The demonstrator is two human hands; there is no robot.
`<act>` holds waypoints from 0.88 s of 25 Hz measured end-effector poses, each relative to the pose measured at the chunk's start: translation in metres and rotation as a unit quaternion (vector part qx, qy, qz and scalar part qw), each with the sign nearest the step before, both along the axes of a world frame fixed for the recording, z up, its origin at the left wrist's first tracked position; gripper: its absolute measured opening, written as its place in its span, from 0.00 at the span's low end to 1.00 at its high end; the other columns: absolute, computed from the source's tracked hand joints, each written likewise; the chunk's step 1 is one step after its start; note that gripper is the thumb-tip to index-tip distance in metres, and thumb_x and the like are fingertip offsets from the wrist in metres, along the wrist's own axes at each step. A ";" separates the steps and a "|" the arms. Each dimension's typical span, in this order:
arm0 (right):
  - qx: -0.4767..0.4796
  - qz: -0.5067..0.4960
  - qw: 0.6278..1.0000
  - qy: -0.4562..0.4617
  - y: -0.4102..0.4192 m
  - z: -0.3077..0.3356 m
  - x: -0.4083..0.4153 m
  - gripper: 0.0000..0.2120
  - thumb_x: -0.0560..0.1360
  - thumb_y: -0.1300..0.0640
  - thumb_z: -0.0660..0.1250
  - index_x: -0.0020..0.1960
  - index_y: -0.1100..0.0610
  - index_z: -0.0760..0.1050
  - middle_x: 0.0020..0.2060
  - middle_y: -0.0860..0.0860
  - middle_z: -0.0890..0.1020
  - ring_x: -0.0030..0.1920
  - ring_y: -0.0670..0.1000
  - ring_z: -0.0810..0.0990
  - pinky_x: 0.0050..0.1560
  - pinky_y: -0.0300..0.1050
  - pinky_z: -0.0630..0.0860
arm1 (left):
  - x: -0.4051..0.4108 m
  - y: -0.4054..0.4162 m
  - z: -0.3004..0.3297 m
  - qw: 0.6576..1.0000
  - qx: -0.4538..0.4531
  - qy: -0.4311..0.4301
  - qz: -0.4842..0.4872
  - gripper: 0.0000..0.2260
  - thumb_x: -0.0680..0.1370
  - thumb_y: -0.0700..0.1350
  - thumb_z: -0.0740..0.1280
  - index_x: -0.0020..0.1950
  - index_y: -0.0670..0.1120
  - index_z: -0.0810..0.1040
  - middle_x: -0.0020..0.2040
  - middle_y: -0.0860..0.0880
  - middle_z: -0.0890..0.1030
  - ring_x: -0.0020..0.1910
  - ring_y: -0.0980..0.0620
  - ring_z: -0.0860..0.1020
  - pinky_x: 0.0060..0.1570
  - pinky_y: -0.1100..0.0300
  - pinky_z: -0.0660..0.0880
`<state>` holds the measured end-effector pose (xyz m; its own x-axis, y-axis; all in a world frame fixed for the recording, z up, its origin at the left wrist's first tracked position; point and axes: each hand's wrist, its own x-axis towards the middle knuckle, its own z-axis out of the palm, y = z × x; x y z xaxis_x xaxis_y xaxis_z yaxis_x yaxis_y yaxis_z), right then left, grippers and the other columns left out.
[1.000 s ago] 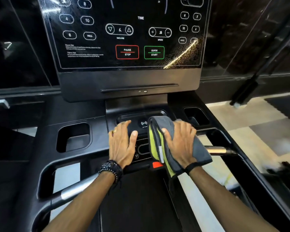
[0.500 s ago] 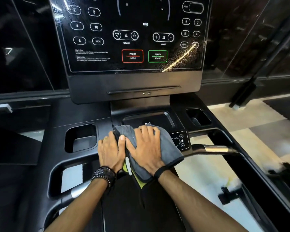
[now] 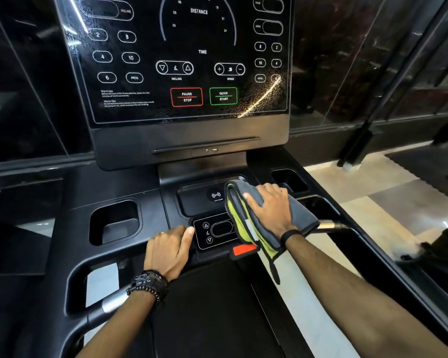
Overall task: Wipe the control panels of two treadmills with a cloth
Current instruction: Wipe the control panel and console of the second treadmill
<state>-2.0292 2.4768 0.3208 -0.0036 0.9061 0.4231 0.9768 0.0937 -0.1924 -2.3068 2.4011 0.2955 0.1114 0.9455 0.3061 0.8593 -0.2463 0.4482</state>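
Note:
A black treadmill console fills the view. Its upright control panel (image 3: pixel 186 63) shows white buttons, a red PAUSE STOP box and a green QUICK START box. Below lies a phone tray (image 3: pixel 199 200) and a small incline keypad (image 3: pixel 212 233). My right hand (image 3: pixel 269 210) presses flat on a folded grey and lime cloth (image 3: pixel 246 223), which covers the right side of the lower console. My left hand (image 3: pixel 168 249) rests on the console's front edge, just left of the keypad, holding nothing.
Cup holders sit at the left (image 3: pixel 114 220) and right (image 3: pixel 289 178) of the console. A red safety key tab (image 3: pixel 243 250) lies under the cloth's edge. A silver handlebar grip (image 3: pixel 329 224) sticks out at the right. Beige floor (image 3: pixel 373 182) lies beyond.
My right hand has slid the cloth from the middle of the lower console to its right side, uncovering the keypad. My left hand has shifted left, apart from the cloth.

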 end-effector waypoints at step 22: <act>0.023 -0.007 0.999 0.042 0.010 -0.005 0.026 0.29 0.78 0.33 0.52 0.40 0.56 0.76 0.38 0.55 0.80 0.44 0.61 0.78 0.47 0.55 0.70 | -0.002 -0.023 -0.003 0.934 -0.211 0.286 0.035 0.18 0.72 0.53 0.65 0.58 0.48 0.73 0.55 0.44 0.81 0.57 0.42 0.79 0.51 0.53 0.74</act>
<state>-2.0034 2.4871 0.3158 0.0469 0.8854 0.4625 0.9588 0.0899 -0.2694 -2.3085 2.3786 0.2924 0.0768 0.9797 -0.1854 0.9953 -0.0864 -0.0445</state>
